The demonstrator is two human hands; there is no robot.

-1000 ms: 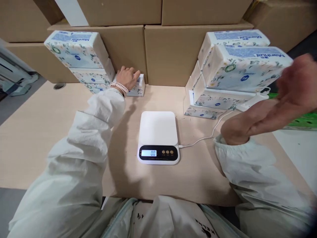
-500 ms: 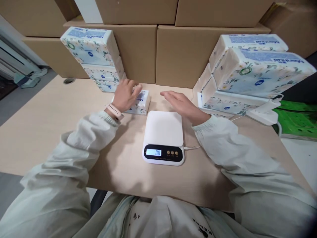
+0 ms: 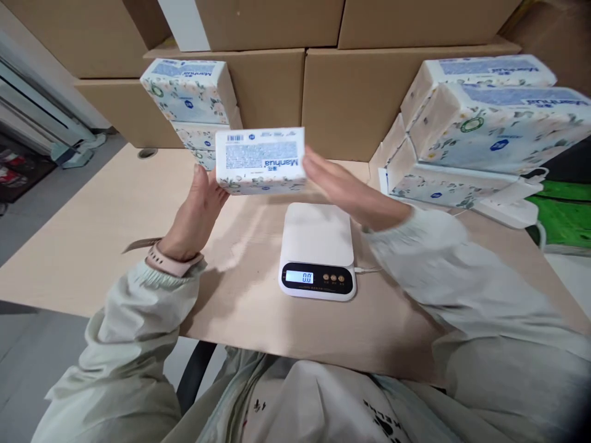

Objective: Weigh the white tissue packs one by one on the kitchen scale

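A white and blue tissue pack (image 3: 261, 161) is raised above the table, held between my two hands. My left hand (image 3: 196, 212) grips its left end, with some fingers hidden beneath it. At the right end, my right hand (image 3: 346, 187) presses against the pack, slightly blurred. Below and a little to the right lies a white scale (image 3: 317, 234), with nothing on its plate and its display (image 3: 299, 277) reading 0.0.
Tissue packs (image 3: 189, 98) are stacked at the back left, and a larger stack (image 3: 498, 135) stands at the right. Cardboard boxes (image 3: 258, 92) line the rear edge. A white cable (image 3: 367, 270) leaves the scale's right side.
The tissue pack has been lifted off the table and is now held by both hands. My left hand has moved to the pack's left end; the view has shifted slightly.
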